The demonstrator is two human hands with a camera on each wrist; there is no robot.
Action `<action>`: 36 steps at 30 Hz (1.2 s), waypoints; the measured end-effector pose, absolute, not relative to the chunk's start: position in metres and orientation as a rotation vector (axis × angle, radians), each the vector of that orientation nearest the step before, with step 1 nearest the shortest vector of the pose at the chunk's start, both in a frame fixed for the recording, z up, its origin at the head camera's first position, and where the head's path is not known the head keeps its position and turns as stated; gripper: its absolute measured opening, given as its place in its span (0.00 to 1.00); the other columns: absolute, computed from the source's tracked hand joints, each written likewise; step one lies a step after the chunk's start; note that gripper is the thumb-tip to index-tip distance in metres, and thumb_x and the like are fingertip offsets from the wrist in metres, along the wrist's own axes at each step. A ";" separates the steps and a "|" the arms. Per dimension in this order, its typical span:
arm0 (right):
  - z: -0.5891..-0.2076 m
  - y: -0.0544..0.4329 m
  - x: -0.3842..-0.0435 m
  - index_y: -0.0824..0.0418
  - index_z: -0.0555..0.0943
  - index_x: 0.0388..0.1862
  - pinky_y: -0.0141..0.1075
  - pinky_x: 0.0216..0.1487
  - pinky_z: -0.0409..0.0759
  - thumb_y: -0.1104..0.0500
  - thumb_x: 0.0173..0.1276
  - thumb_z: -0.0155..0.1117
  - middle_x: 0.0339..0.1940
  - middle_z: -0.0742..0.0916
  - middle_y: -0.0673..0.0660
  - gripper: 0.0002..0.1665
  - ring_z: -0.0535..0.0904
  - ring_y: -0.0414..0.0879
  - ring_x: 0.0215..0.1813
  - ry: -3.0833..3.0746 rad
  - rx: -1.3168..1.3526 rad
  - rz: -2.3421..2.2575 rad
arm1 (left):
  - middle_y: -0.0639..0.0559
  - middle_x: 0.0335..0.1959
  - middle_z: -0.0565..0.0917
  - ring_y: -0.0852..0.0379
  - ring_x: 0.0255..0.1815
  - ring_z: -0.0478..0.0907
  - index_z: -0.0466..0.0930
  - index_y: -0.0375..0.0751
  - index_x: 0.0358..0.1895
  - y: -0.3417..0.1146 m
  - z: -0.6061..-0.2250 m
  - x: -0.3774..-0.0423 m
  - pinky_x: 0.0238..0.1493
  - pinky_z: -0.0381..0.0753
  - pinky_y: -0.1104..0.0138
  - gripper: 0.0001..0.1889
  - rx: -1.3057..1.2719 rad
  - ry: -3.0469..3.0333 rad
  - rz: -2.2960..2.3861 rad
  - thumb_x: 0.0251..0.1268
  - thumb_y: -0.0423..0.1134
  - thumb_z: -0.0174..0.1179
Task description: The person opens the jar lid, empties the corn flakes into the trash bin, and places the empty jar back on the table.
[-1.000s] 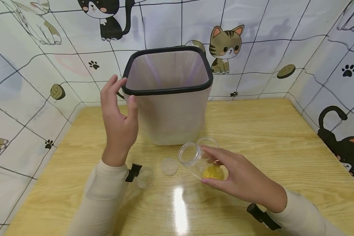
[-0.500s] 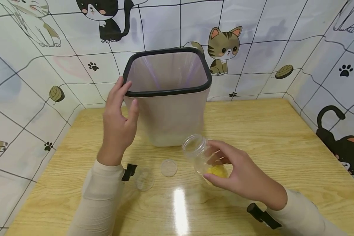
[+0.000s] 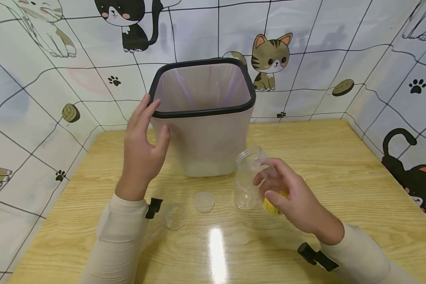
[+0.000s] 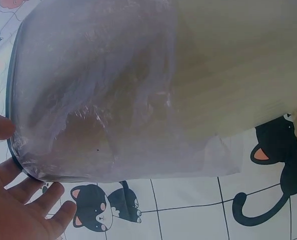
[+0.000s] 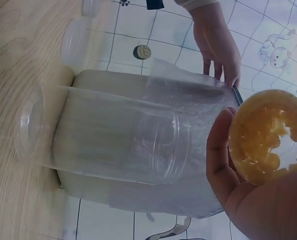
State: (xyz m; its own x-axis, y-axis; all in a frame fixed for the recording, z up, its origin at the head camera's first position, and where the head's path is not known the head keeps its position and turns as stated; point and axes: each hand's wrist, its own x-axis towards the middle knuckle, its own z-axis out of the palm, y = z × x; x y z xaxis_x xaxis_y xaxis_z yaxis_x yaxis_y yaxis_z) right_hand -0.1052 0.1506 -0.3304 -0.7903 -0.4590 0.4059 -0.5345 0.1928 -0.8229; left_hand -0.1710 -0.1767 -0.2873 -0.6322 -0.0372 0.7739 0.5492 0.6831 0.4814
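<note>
My left hand (image 3: pixel 140 154) rests at the left corner of a pale waste bin (image 3: pixel 202 146) with a black rim; its fingers are fairly straight, fingertips at the rim and thumb near the outer wall. In my right hand (image 3: pixel 298 199) I hold a clear jar (image 5: pixel 268 137) with yellow pieces (image 3: pixel 275 203) at its bottom. It is tilted, mouth up towards the bin. The right wrist view looks into it through the base. A second clear jar (image 5: pixel 113 135) stands upright on the table in front of the bin, partly overlapped by the held jar in the head view.
Two clear round discs, like lids, lie on the wooden table (image 3: pixel 323 157): a smaller disc (image 3: pixel 204 202) and a larger disc (image 3: pixel 175 216) near my left wrist. A clear liner (image 4: pixel 138 110) hangs over the bin's side. Cat-patterned walls (image 3: pixel 305 79) enclose the table.
My right hand has carried the jar to the right and turned it more upright, bringing the second jar into view. My left hand has shifted slightly right along the bin's rim.
</note>
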 end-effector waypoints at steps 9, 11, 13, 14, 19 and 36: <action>-0.329 0.149 -0.109 0.57 0.68 0.67 0.34 0.37 0.82 0.67 0.68 0.65 0.45 0.83 0.56 0.31 0.84 0.42 0.40 -2.463 0.766 1.605 | 0.48 0.76 0.68 0.52 0.77 0.63 0.73 0.43 0.69 -0.178 -0.287 -0.171 0.74 0.65 0.53 0.26 -0.405 -2.090 -0.922 0.67 0.37 0.54; -0.329 0.149 -0.108 0.55 0.67 0.68 0.34 0.36 0.81 0.65 0.68 0.66 0.45 0.83 0.56 0.31 0.84 0.42 0.40 -2.484 0.735 1.612 | 0.48 0.75 0.68 0.52 0.77 0.63 0.73 0.42 0.69 -0.178 -0.288 -0.171 0.74 0.65 0.52 0.26 -0.408 -2.094 -0.920 0.68 0.37 0.54; -0.329 0.150 -0.108 0.53 0.67 0.69 0.35 0.34 0.81 0.64 0.69 0.66 0.46 0.83 0.56 0.32 0.84 0.42 0.40 -2.494 0.717 1.615 | 0.47 0.75 0.68 0.52 0.77 0.63 0.73 0.42 0.69 -0.179 -0.289 -0.171 0.73 0.65 0.52 0.26 -0.412 -2.098 -0.920 0.68 0.37 0.54; -0.329 0.150 -0.107 0.53 0.67 0.69 0.35 0.34 0.81 0.64 0.69 0.65 0.46 0.83 0.55 0.32 0.84 0.42 0.40 -2.495 0.713 1.612 | 0.47 0.75 0.68 0.52 0.77 0.63 0.73 0.42 0.69 -0.179 -0.290 -0.171 0.74 0.65 0.52 0.26 -0.415 -2.098 -0.922 0.68 0.36 0.54; -0.328 0.153 -0.108 0.52 0.67 0.69 0.36 0.35 0.82 0.65 0.69 0.65 0.46 0.83 0.56 0.32 0.85 0.43 0.40 -2.486 0.713 1.594 | 0.48 0.76 0.67 0.52 0.77 0.63 0.72 0.43 0.70 -0.179 -0.290 -0.172 0.74 0.64 0.52 0.27 -0.418 -2.095 -0.922 0.68 0.36 0.54; -0.328 0.154 -0.109 0.52 0.65 0.71 0.35 0.40 0.83 0.64 0.69 0.65 0.48 0.85 0.55 0.34 0.85 0.42 0.43 -2.480 0.723 1.565 | 0.47 0.76 0.67 0.51 0.78 0.61 0.72 0.41 0.69 -0.175 -0.294 -0.174 0.77 0.60 0.53 0.27 -0.415 -2.062 -0.917 0.65 0.35 0.55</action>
